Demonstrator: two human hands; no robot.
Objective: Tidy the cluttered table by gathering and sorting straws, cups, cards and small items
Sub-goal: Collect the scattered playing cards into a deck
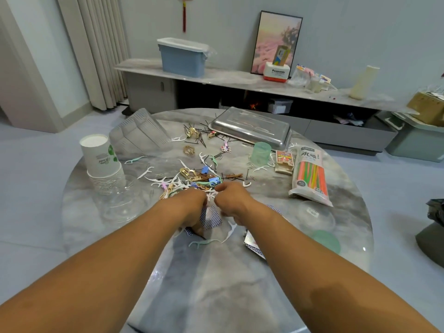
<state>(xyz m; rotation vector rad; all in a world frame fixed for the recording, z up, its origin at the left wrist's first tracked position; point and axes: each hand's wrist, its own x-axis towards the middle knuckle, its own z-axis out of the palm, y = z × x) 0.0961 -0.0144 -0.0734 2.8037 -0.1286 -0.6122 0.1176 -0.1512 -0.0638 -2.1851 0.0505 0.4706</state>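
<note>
Round table [216, 284]: clutter heap [192, 179] lies just beyond both hands. Left hand [189, 205] and right hand [230, 200] equally near, fingers curled; 1 card [211, 216] between them, long axis pointing away. Grasp contents unclear.

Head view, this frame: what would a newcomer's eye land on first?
Two bare forearms reach in from the bottom, left hand and right hand meeting over blue-backed cards at the round table's centre. Beyond them spreads a litter of floss picks and clips. A paper cup stack stands left, a straw pack lies right.
</note>
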